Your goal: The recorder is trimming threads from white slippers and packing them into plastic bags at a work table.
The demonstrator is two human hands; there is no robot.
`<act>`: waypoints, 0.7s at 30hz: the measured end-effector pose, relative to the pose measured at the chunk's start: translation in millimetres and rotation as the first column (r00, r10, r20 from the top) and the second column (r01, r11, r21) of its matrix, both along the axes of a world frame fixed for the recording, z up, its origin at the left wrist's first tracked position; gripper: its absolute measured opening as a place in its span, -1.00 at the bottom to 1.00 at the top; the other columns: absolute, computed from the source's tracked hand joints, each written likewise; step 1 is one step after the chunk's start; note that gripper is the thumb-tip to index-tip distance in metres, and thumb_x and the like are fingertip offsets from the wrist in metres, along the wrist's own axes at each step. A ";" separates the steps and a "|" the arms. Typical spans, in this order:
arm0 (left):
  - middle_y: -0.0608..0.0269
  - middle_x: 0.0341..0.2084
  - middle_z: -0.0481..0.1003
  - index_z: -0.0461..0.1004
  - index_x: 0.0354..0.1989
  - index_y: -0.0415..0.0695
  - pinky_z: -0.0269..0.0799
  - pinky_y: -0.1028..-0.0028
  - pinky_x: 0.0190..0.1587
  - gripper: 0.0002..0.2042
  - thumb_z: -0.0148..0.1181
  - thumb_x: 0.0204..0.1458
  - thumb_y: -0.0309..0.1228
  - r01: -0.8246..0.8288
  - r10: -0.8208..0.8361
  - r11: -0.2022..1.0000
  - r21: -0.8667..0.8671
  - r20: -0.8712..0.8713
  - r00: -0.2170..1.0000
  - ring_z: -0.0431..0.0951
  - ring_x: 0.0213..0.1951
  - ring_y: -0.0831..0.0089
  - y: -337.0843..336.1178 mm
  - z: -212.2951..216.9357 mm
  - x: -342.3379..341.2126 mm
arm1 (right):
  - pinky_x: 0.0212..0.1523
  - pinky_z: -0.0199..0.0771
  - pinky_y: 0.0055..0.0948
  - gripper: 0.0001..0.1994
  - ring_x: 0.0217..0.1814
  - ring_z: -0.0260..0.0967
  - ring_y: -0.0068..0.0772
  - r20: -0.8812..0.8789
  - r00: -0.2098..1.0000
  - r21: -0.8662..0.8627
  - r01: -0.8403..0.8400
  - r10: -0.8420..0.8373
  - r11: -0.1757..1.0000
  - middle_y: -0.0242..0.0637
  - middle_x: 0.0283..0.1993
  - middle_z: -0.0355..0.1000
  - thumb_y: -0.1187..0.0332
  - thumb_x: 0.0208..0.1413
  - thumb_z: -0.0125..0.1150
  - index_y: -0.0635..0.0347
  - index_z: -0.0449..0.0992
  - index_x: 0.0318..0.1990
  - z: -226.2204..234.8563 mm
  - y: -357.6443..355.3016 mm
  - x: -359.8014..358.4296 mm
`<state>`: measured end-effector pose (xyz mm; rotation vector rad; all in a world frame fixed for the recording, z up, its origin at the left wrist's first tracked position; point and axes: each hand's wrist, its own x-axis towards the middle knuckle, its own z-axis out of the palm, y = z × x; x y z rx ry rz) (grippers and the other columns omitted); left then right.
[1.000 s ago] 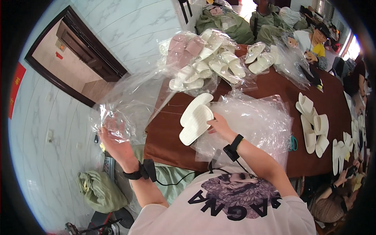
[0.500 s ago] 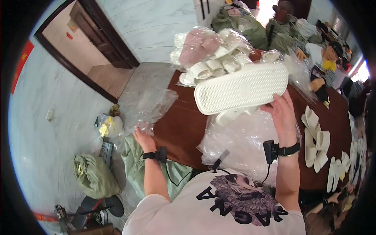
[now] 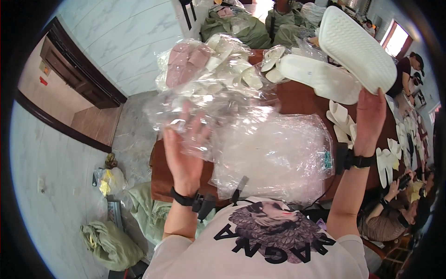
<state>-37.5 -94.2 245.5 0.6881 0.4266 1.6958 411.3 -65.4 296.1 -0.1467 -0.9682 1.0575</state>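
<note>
My right hand [image 3: 371, 114], raised at the right, grips a pair of white slippers by one end. One slipper [image 3: 357, 46] shows its ridged sole; the other slipper [image 3: 320, 78] lies at an angle below it, pointing left. My left hand [image 3: 183, 153] is raised at the left, its fingers spread under or within a clear plastic bag [image 3: 227, 104] that drapes over them. Glare on the plastic hides exactly how the fingers hold it. Between my hands, a stack of clear plastic bags [image 3: 274, 153] lies on the brown table [image 3: 162, 179].
Bagged pink slippers [image 3: 188, 63] and bagged white slippers [image 3: 251, 76] are heaped at the table's far side. Loose white slippers [image 3: 341, 118] lie on the right. Green sacks [image 3: 237, 28] stand behind, and another green sack [image 3: 111, 244] is on the floor. Other people work at the right.
My right hand has swung the slippers up and to the right, turning them so both show. My left hand has lifted the clear bag from the table's left edge inward over the table.
</note>
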 end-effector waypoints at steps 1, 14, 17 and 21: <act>-0.01 0.31 0.17 0.14 0.29 0.04 0.31 -0.01 0.19 -0.56 -0.04 0.27 -0.17 0.096 -0.097 0.995 -0.004 -0.063 0.993 0.28 0.24 -0.08 0.2 -6.7 8.1 | 0.29 0.27 -0.22 -0.68 0.24 0.31 -0.27 0.074 0.996 0.090 -0.047 0.040 0.995 -0.13 0.18 0.37 0.37 0.27 -0.04 0.33 0.35 0.11 7.7 -6.0 6.4; 0.14 -0.16 0.44 0.21 0.12 -0.17 0.54 0.44 -0.30 -0.54 0.24 0.06 -0.47 0.058 -0.502 0.785 -0.617 -0.578 0.643 0.55 -0.21 0.40 -16.0 -221.4 42.8 | 0.38 0.00 0.08 -0.79 0.10 0.31 -0.14 0.693 -0.524 0.513 -0.122 -0.494 0.849 -0.15 -0.06 0.37 0.36 -0.01 0.12 0.10 0.52 -0.19 -96.5 -81.2 -185.4; 0.03 -0.07 0.43 0.15 0.20 -0.21 0.48 0.34 -0.09 -0.43 0.26 0.02 -0.50 -0.036 -0.355 0.902 -0.430 -0.786 0.506 0.50 -0.06 0.28 -11.8 -236.2 32.9 | 0.37 0.03 0.04 -0.80 0.08 0.32 -0.16 0.799 -0.345 0.453 -0.196 -0.493 0.870 -0.15 -0.08 0.38 0.40 -0.01 0.11 0.10 0.49 -0.18 -164.9 -115.3 -204.8; -0.06 0.04 0.38 0.19 0.22 -0.20 0.26 0.27 0.18 -0.45 0.18 0.01 -0.57 -0.155 0.061 0.988 0.028 -0.975 0.216 0.35 0.14 0.07 -19.8 -193.8 26.8 | 0.21 0.24 -0.14 -0.76 0.06 0.32 -0.15 0.960 -0.109 0.250 -0.079 -0.258 0.965 -0.16 -0.09 0.41 0.43 -0.04 0.12 0.14 0.46 -0.15 -172.2 -129.3 -192.8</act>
